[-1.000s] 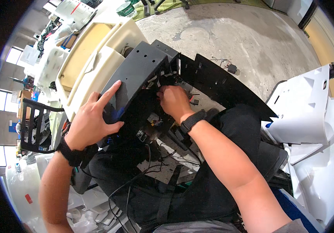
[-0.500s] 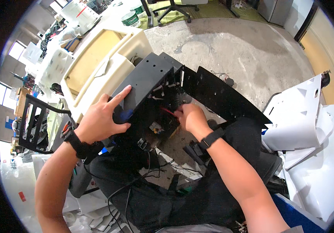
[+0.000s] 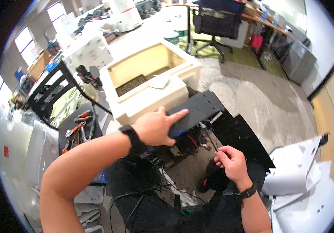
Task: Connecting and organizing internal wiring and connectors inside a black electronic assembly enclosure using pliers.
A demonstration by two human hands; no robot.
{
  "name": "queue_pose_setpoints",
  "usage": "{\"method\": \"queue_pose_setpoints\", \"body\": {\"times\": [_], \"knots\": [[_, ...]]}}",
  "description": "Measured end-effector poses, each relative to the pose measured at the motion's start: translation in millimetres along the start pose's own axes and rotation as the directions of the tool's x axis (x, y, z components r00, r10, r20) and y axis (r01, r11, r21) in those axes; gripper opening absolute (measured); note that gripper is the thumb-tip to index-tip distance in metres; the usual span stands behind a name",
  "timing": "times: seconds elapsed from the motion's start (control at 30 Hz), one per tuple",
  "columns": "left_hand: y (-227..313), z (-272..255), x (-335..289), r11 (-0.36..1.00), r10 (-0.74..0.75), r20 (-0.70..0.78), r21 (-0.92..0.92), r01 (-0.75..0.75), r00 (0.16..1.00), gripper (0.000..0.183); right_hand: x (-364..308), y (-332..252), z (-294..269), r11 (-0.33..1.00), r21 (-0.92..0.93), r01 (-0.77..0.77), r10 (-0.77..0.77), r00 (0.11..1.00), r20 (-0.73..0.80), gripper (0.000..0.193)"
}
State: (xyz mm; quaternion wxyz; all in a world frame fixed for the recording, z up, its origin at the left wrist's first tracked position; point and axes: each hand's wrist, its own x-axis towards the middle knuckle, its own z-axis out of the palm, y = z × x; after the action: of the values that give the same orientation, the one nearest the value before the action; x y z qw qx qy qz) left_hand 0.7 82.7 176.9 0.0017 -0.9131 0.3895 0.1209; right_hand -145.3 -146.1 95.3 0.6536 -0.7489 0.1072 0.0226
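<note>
Left hand (image 3: 153, 127) spread on stiff-looking dark housing (image 3: 200, 110); right hand (image 3: 232, 163), at its five o'clock, pinches what looks from here like a thin cable (image 3: 212, 142), likely bendy, best gripped near its end.

The left hand (image 3: 151, 128) is lying back upward, its index finger (image 3: 178, 115) pointing right and its thumb (image 3: 167, 140) jutting out below that fingertip, a gap parting the two. Behind these fingers, the left forearm (image 3: 93, 149) is slanting down to a bent elbow (image 3: 55, 176). Right of the left fingertips and lower, the right hand (image 3: 232, 162) is pinching, fingers curling, the right forearm (image 3: 254, 213) running steeply down behind them.
</note>
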Motion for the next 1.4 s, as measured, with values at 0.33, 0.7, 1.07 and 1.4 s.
{"method": "queue_pose_setpoints", "body": {"times": [0.33, 0.7, 1.07, 1.4], "knots": [[-3, 4, -6, 0.999, -0.032, 0.014, -0.03, 0.033, 0.999, 0.096, 76, -42, 50, 0.904, 0.4, -0.151, 0.119, 0.988, 0.103, 0.022], [-16, -1, -24, 0.987, -0.016, -0.143, -0.159, -0.007, 0.99, 0.088, 92, -34, 51, 0.851, 0.499, -0.167, 0.097, 0.982, 0.163, 0.02], [9, -47, -40, 0.699, -0.3, -0.32, -0.714, -0.02, 0.899, 0.032, 84, -33, 39, 0.856, 0.496, -0.147, 0.071, 0.983, 0.168, 0.017], [5, -29, 22, 0.549, -0.36, -0.183, -0.834, 0.049, 0.915, 0.057, 82, -27, 37, 0.871, 0.452, -0.194, 0.114, 0.974, 0.198, 0.02]]}}
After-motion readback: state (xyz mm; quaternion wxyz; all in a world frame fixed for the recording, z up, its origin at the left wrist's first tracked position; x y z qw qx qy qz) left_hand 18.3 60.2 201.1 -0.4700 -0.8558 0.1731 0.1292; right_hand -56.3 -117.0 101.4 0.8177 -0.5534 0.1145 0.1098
